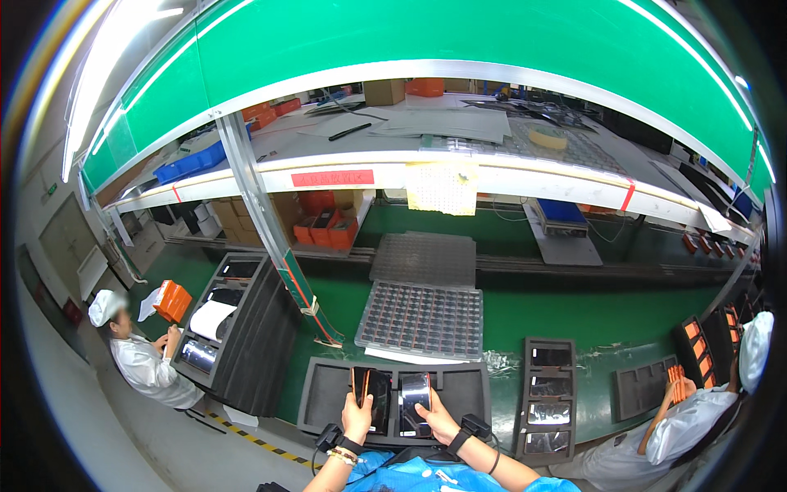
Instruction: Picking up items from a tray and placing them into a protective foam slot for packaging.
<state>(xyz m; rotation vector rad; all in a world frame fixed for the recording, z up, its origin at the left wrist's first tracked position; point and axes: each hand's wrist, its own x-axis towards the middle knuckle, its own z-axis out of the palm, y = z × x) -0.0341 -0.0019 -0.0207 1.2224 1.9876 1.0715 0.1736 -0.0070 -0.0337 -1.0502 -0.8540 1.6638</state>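
In front of me a dark foam tray (pixel 326 382) with compartments lies on the green bench. My left hand (pixel 357 419) grips a dark phone (pixel 378 395) with an orange edge by its left side, over the tray's middle. My right hand (pixel 440 421) is closed on the right edge of another phone (pixel 414 392), whose glossy screen reflects light. Both phones are side by side, a small gap between them. Whether they rest on the tray floor I cannot tell.
Behind the tray lies a clear blister tray (pixel 421 320) of small parts. To the right stands a foam tray (pixel 549 357) of several phones; at left, a stack of foam trays (pixel 261 328). Co-workers sit left (pixel 147 361) and right (pixel 689 426). A metal post (pixel 266 209) rises left of centre.
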